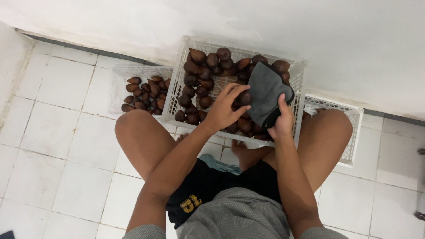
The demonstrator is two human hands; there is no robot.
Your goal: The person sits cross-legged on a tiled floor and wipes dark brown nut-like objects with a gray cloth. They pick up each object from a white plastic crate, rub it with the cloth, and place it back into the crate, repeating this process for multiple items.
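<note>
A white plastic crate [177, 84] stands tilted between my knees, holding several dark brown scaly fruits [201, 71]. My left hand [225, 108] reaches into the crate and closes its fingers on one brown fruit [245, 97]. My right hand [281, 120] grips a dark grey cloth [268, 90] that lies over the fruits at the crate's right side. The cloth touches the fruit in my left hand.
A second white crate [118, 86] with several brown fruits sits on the floor to the left. A third white crate [352, 128] lies behind my right knee. White floor tiles [57, 132] surround me, and a white wall [310, 35] rises just behind the crates.
</note>
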